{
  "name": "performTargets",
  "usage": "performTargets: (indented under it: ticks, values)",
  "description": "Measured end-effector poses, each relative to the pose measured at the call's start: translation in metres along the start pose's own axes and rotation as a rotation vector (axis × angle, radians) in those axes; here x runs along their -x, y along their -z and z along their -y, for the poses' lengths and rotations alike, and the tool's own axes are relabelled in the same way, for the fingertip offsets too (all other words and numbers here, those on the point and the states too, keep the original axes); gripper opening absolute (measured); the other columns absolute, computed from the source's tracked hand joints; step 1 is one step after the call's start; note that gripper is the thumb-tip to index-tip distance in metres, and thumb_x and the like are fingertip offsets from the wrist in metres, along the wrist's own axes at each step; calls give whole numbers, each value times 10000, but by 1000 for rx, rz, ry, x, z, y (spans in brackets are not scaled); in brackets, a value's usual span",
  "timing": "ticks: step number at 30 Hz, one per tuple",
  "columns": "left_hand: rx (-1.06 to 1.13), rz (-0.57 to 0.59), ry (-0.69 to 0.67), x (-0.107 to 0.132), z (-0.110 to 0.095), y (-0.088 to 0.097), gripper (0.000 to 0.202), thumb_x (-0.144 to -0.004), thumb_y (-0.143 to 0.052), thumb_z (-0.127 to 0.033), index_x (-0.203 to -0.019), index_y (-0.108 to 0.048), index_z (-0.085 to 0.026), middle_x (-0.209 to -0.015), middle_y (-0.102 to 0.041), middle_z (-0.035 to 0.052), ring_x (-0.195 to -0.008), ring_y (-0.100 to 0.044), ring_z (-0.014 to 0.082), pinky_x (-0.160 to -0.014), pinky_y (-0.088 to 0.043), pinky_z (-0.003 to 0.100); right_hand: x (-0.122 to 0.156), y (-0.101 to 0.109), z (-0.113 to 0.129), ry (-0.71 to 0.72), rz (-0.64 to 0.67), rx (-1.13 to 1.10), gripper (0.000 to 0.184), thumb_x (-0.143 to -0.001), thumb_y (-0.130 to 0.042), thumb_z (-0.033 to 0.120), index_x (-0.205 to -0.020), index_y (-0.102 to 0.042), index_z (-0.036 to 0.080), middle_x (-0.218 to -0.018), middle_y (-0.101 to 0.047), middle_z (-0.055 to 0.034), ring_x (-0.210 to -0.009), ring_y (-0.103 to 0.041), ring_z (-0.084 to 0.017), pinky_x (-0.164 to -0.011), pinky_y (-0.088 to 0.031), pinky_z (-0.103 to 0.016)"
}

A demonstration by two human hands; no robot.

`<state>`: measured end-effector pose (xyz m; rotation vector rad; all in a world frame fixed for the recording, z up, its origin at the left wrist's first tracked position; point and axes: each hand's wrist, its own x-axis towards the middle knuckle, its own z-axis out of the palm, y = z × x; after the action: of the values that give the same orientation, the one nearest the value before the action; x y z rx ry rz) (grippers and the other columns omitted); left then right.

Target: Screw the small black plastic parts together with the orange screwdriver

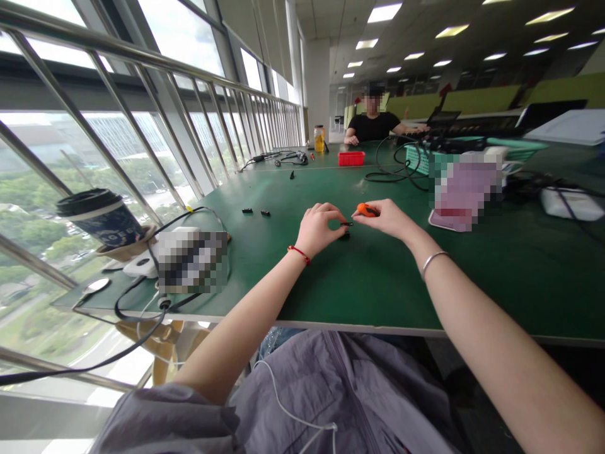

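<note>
My left hand [320, 227] is curled, its fingertips pinching a small black part [346, 232] that rests on the green table [378, 277]. My right hand [385, 217] is closed on an orange-handled tool [367, 210], a small screwdriver by the look of it, whose tip meets the black part between both hands. A red cord circles my left wrist and a silver bangle my right. Two more small black parts [255, 212] lie on the table to the left of my hands.
A coffee cup [101, 221] and cables lie at the left table edge by the window railing. Farther back are a red tray [351, 158], a yellow jar [319, 139], a teal basket [418, 157] and black cables. Another person sits at the far end.
</note>
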<state>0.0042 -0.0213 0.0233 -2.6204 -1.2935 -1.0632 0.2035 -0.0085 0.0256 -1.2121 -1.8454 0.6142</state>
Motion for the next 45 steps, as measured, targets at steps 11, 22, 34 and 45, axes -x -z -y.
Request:
performTargets:
  ticks: [11,22,34,45]
  values:
    - [280,178,405,9,3,-14,206,-727,-715,-355,-886,-782,-243,-1221,-672,33,-1115,-629,230,-1038,-441,332,0,12,-15,-87,-306,269,277,-677,-581,448,-623,-525,183,-581,-438,14,-594,-383,-119,-579,-290,-276]
    - [365,197,317,13,2,-13,174,-708,-720,-313,-841,-786,-221,-1144,-707,49,-1066,-657,227,-1033,-465,335,2,10,-13,-105,-282,320,262,-691,-581,453,-711,-604,193,-658,-555,-11,-636,-463,-153,-588,-323,-280]
    - [324,205,251,14,9,-17,134,-746,-690,-260,-830,-779,-204,-1068,-729,48,-975,-679,200,-986,-497,336,4,13,-3,-65,-557,266,324,-793,-475,430,-988,-607,206,-898,-665,-90,-822,-577,-245,-707,-401,-314]
    - [132,203,-36,12,10,-11,130,-789,-651,-270,-837,-762,-222,-1076,-722,20,-1010,-629,195,-950,-485,361,4,10,-6,-54,-483,286,320,-800,-461,478,-921,-610,222,-808,-637,-61,-749,-540,-218,-668,-374,-298]
